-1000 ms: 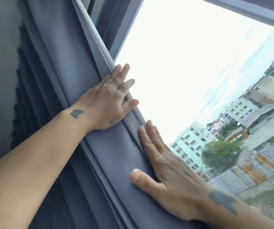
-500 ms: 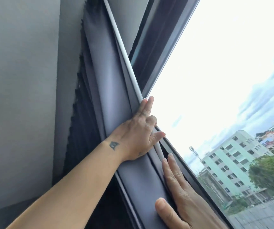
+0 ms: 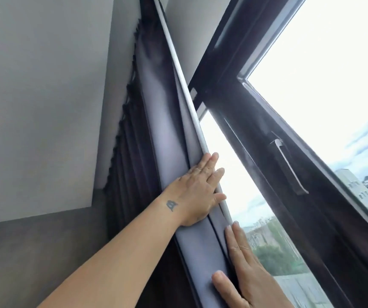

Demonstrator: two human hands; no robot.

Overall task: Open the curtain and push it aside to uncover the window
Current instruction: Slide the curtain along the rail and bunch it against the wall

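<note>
Grey curtain (image 3: pixel 167 134) bunched in pleats beside dark window (image 3: pixel 267 165). My left hand (image 3: pixel 197 190), right hand (image 3: pixel 243 270) flat, fingers extended, apparently pressing its edge.

No readable text; the wrist tattoo (image 3: pixel 171 205) seems wordless.

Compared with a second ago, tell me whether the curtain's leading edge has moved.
Yes. The curtain edge has slid left, away from the glass: the dark window frame, hidden before, now stands uncovered to its right, with both flat hands pressing the folds toward the wall.
</note>
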